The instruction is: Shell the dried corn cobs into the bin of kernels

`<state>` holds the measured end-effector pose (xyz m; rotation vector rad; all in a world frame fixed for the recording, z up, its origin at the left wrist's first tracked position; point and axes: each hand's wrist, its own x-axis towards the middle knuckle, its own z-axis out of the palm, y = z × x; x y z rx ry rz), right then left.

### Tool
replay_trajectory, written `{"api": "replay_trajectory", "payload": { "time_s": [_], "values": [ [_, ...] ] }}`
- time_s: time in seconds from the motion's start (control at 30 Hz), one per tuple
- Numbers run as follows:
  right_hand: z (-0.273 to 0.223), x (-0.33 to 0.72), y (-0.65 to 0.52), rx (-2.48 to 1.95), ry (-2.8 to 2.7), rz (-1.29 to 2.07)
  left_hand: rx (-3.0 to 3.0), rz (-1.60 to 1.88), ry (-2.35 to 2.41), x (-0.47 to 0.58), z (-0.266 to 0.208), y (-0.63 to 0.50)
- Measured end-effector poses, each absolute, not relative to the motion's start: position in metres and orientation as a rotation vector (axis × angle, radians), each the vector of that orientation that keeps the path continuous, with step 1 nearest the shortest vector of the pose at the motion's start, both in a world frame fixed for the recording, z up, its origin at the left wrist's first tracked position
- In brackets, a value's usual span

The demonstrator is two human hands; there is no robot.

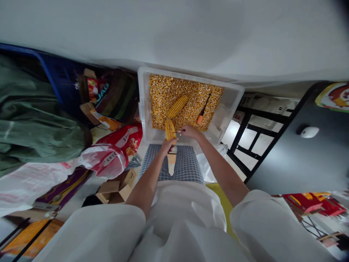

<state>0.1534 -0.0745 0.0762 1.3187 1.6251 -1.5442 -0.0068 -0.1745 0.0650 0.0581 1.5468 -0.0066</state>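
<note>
My left hand (pixel 166 146) is closed around the lower end of an ear of corn (pixel 170 130), whose kernel rows show gaps. My right hand (pixel 190 131) is closed just right of that ear, its fingers on a thin tool (pixel 178 132) that reaches to the kernels; its handle is hidden. Another ear of corn (pixel 177 106), full of kernels, lies on loose corn kernels (pixel 163 89) in a translucent plastic bin (pixel 238 95). To its right on the kernels rests a dark, slender tool with an orange handle (pixel 200 119), which neither hand touches.
A wall stands behind the bin. At left are a blue crate (pixel 51 78), a green cloth (pixel 35 123), a red and white bag (pixel 114 151) and an open cardboard box (pixel 116 189). A grey table (pixel 308 160) with a white mouse (pixel 309 132) is at right.
</note>
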Motion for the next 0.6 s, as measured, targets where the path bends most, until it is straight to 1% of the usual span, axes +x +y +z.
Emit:
{"api": "replay_trajectory", "payload": {
  "time_s": [0.27,0.4,0.6],
  "values": [
    [0.054,0.160,-0.038,1.104,1.363,-1.765,0.058,0.013,1.523,-0.008,0.059,-0.179],
    [0.059,0.154,-0.043,1.111,1.507,-1.618,0.032,-0.016,1.550,-0.005,0.060,-0.176],
    [0.088,0.124,-0.056,1.111,1.676,-1.339,0.026,-0.005,1.557,-0.004,0.065,-0.171]
  ]
}}
